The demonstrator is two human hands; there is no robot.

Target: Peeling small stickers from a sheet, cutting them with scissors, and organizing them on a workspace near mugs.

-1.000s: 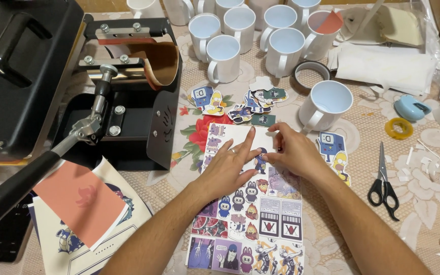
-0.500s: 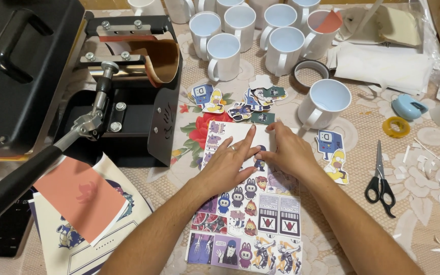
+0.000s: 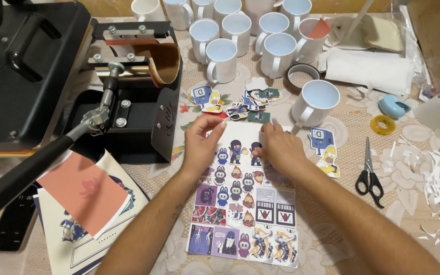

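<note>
While a pile of cutouts already lies by the mugs, most of the sticker sheet on the table looks uncut, its top edge pinched by left hand and right hand

There is one view only, from the camera on my head, looking steeply down and forward over the table. It sits close: my forearms enter from the bottom edge and my left hand and right hand fall near the middle. The black press fills the upper left, the white mugs line the far top edge, and the scissors lie to the right.
</note>
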